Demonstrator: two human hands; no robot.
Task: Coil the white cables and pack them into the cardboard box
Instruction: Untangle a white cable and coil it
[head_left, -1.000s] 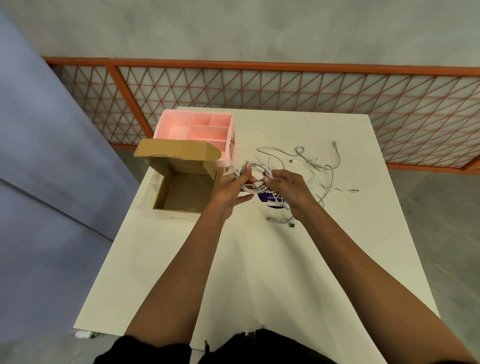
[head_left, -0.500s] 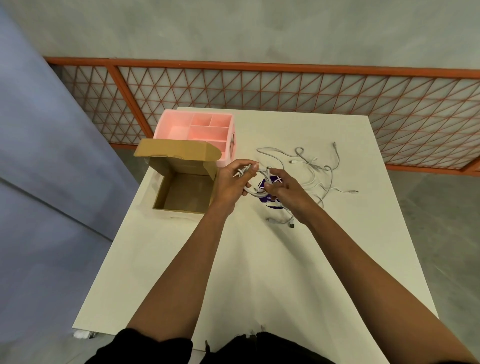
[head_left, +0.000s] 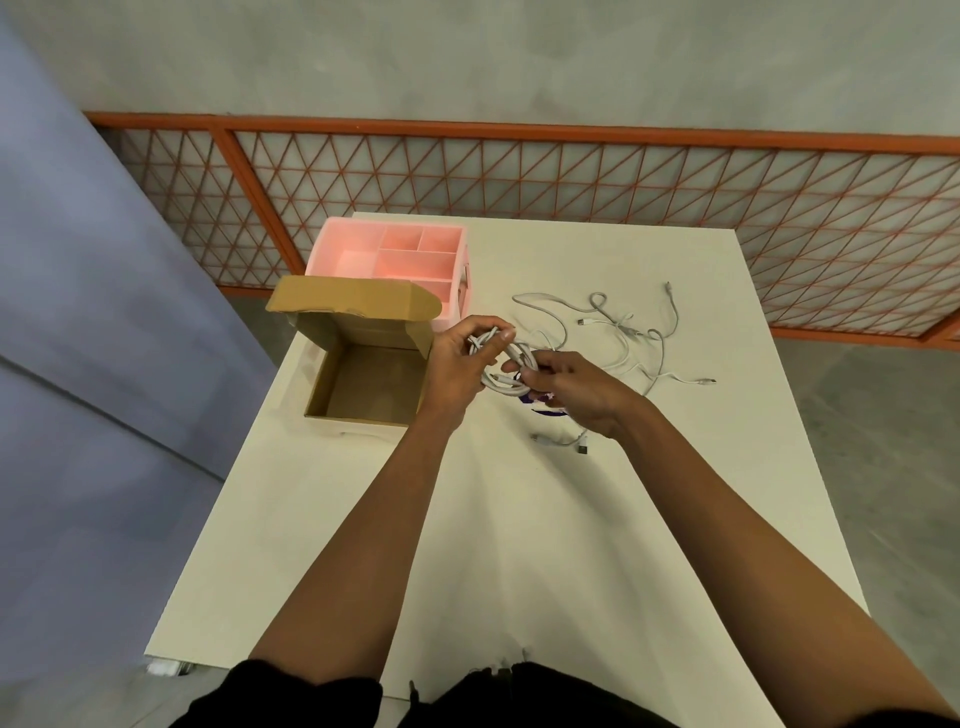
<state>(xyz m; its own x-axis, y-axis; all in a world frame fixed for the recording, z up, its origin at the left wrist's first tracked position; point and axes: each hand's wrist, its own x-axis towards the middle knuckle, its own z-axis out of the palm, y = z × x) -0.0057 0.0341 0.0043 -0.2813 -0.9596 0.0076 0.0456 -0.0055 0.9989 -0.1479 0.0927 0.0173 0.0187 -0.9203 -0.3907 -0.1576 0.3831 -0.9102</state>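
Note:
A coiled white cable (head_left: 506, 366) hangs between both hands just right of the open cardboard box (head_left: 366, 382). My left hand (head_left: 460, 364) pinches the top of the coil with thumb and fingers. My right hand (head_left: 576, 389) grips the coil's lower right side. The box stands empty with its lid (head_left: 353, 304) tipped back. Loose white cables (head_left: 628, 332) lie tangled on the white table (head_left: 519, 545) beyond my right hand. Another cable end (head_left: 563, 442) lies under my right wrist.
A pink compartment organiser (head_left: 395, 260) stands right behind the box. A purple-printed item (head_left: 543, 405) lies under my right hand, mostly hidden. An orange lattice fence (head_left: 519, 176) runs behind the table. The table's left edge is close to the box.
Both hands have kept working the coil in place; my left thumb and fingers closed over its top and the loops are drawn tighter between the hands.

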